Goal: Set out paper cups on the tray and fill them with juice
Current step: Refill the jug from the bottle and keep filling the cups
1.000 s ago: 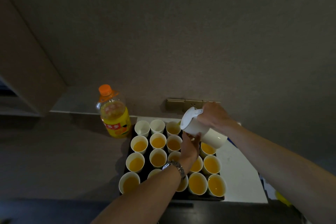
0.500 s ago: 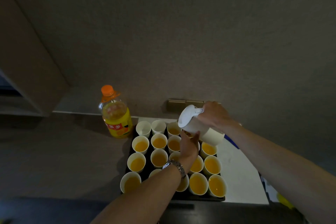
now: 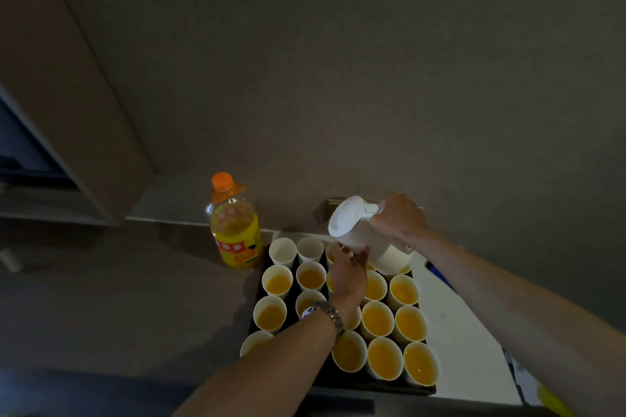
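Observation:
A dark tray [image 3: 359,382] holds several white paper cups, most of them with orange juice inside. Two cups [image 3: 283,250] in the far left corner look empty. My right hand [image 3: 399,217] grips the handle of a white jug [image 3: 359,230], tilted with its lid end to the left over the far row. My left hand [image 3: 349,272] reaches across the tray with its fingertips touching the underside of the jug near the spout. A metal watch [image 3: 323,311] is on that wrist. The cup under the spout is hidden by my left hand.
An orange juice bottle [image 3: 235,230] with an orange cap stands just left of the tray's far corner. The tray rests on a white board [image 3: 467,349] on a dark counter. A wall with a socket plate rises right behind the cups. A yellow thing shows at the bottom right.
The jug has risen slightly and tilted further left. My left hand has moved up from the cups to the jug's underside.

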A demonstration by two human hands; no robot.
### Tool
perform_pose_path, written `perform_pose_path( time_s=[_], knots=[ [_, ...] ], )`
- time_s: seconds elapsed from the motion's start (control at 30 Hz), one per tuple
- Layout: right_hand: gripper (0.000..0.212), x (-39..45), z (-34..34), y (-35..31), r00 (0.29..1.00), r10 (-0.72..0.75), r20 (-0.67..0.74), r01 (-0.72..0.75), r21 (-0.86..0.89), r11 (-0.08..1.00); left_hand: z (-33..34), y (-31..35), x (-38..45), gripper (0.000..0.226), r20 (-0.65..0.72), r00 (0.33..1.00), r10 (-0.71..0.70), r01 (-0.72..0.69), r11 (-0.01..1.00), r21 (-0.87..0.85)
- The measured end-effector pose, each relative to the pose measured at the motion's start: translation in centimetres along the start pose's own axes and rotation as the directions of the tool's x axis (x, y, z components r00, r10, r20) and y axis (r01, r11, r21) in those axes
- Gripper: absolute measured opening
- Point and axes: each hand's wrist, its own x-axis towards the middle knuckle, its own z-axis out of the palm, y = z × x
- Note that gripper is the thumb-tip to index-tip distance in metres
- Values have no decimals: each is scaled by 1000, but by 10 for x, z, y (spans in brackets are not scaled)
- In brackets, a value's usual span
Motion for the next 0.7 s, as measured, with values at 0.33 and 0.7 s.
perform_pose_path(
  time_s=[0.33,0.7],
  knots=[
    [18,12,11,-26,995,-76,63,78,-36,996,-23,5,6,46,-47,999,-4,3,1000,-27],
    [21,19,24,-40,995,-48,91,58,-112,992,-32,6,2,48,-27,998,-58,55,995,-80]
  ],
)
